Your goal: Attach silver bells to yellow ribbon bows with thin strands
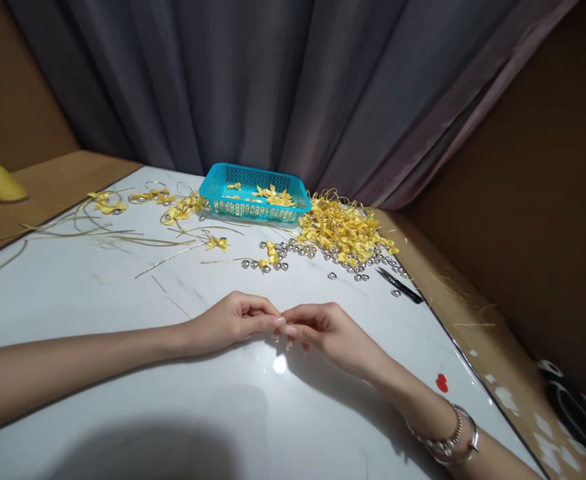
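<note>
My left hand and my right hand meet fingertip to fingertip above the white tabletop. Thumb and forefinger are pinched together on each. Whatever they pinch, if anything, is too small or hidden to make out. Beyond them lie small silvery ring-like pieces and a yellow ribbon bow with a gold cord tail. Behind these is a heap of yellow ribbon bows.
A turquoise basket with some yellow bows stands at the back. Black pointed tweezers lie near the right edge. Loose gold cords spread at the left. A red heart-shaped piece lies by my right forearm. A grey curtain hangs behind.
</note>
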Demonstrator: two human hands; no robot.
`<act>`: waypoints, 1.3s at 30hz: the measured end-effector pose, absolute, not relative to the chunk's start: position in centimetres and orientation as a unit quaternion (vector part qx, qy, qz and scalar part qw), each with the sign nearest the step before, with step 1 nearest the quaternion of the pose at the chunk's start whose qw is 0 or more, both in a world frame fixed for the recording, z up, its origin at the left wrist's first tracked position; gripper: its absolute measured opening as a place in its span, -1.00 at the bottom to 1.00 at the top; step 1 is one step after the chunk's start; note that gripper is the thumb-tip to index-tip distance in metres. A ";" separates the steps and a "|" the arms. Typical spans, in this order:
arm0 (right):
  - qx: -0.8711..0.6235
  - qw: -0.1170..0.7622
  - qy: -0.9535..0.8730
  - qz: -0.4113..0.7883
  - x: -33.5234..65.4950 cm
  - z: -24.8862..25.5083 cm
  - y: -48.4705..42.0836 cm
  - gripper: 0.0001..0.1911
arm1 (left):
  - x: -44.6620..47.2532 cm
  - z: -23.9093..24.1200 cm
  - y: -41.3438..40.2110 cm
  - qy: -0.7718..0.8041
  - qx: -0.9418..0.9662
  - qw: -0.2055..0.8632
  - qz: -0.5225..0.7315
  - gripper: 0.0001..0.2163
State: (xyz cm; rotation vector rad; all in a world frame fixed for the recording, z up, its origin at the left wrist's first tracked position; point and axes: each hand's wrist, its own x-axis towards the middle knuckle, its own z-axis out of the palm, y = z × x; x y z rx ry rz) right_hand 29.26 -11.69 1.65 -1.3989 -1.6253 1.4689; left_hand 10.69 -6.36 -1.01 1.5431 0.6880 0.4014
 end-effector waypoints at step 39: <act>-0.554 0.267 -0.716 0.329 28.5 0.2 -12.5 -0.70 | 11.4 -1.3 -7.5 0.347 0.730 0.526 0.264 -0.83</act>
